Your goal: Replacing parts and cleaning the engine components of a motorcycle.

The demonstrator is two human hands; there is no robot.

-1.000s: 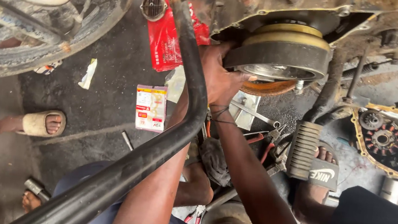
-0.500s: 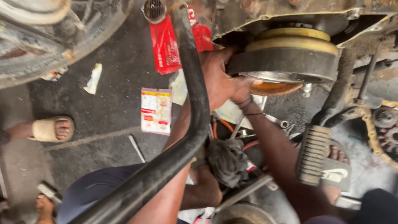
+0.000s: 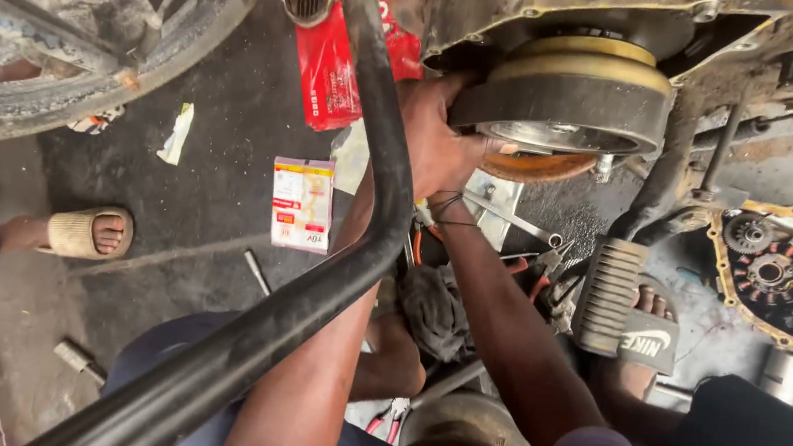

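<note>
My right hand point(image 3: 446, 148) grips the left edge of a round grey and yellowish flywheel rotor point(image 3: 573, 98) on the side of a motorcycle engine point(image 3: 585, 4), thumb under its lower rim. A thin cord circles that wrist. My left forearm point(image 3: 316, 385) rises behind a thick black frame tube point(image 3: 354, 238), which hides my left hand; it ends close to the same rotor. An orange-brown rusty disc point(image 3: 539, 167) shows just beneath the rotor.
A spoked wheel point(image 3: 87, 34) fills the top left. On the dark floor lie a red packet point(image 3: 330, 64), a small white and red box point(image 3: 302, 203), pliers point(image 3: 537, 266), a dirty rag point(image 3: 436, 314) and an engine cover with a stator point(image 3: 778, 275). Another person's sandalled foot point(image 3: 88, 231) stands at left.
The view has shifted slightly and drawn closer. My right hand stays on the rotor's left edge, and the left arm remains behind the black tube.
</note>
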